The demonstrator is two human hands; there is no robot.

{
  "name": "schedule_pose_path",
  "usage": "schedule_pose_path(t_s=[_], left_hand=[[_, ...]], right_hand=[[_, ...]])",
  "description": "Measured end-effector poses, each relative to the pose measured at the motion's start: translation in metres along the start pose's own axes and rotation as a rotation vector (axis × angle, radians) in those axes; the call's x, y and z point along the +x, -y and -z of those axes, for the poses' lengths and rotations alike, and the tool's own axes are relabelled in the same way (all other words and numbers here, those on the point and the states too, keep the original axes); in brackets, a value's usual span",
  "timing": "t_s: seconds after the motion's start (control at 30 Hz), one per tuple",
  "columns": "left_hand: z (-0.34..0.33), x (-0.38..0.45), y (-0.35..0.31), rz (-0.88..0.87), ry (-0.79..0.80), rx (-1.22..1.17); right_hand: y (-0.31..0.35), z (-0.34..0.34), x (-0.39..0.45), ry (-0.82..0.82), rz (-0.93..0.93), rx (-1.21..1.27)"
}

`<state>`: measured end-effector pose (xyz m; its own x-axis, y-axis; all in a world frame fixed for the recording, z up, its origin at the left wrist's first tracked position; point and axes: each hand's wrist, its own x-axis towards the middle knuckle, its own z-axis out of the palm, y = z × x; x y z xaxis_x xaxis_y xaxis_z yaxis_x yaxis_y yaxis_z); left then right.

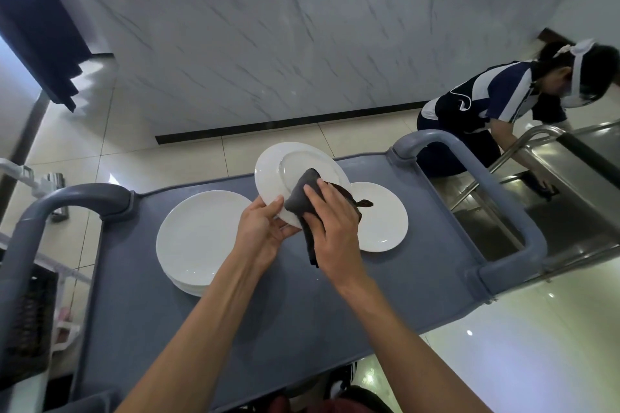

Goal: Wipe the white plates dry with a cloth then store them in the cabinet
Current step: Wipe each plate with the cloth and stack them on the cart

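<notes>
**Plate held up and rubbed with a dark cloth over a grey cart**

The left hand (265, 228) grips a white plate (295, 171) by its near lower rim, thumb on the face and fingers curled behind it, holding it tilted up above the cart's grey surface (201, 329). The right hand (332, 221) clutches a dark grey cloth (302, 198) and presses it against the lower part of the plate's face; a tail of the cloth hangs down below the palm, and a small loop sticks out to the right.

On the surface, to the left, lies a stack of white plates (198, 235), the top one lying flat. To the right, partly hidden behind the right hand and the cloth, a single white plate (382, 228) lies flat as well. The cart has rounded grey handles at both ends.

Beyond the cart stands a marble-patterned counter front (285, 43) on a pale tiled floor. At the right, another person in a dark and white top (486, 100) bends over a steel cart (570, 178).
</notes>
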<state>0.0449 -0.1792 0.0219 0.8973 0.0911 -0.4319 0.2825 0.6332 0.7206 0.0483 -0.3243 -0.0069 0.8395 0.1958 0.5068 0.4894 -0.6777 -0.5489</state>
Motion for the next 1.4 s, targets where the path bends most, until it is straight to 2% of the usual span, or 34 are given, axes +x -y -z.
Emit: schedule_pose_path(t_s=[0.33, 1.03, 1.4], left_hand=[[-0.004, 0.0, 0.001, -0.014, -0.026, 0.045], [0.006, -0.005, -0.011, -0.048, 0.158, 0.195], [0.016, -0.004, -0.014, -0.035, 0.278, 0.229]], right_hand=[[0.0, 0.001, -0.02, 0.01, 0.017, -0.135], [-0.037, 0.027, 0.023, -0.045, -0.466, 0.308], [-0.042, 0.043, 0.049, -0.01, -0.4, 0.298]])
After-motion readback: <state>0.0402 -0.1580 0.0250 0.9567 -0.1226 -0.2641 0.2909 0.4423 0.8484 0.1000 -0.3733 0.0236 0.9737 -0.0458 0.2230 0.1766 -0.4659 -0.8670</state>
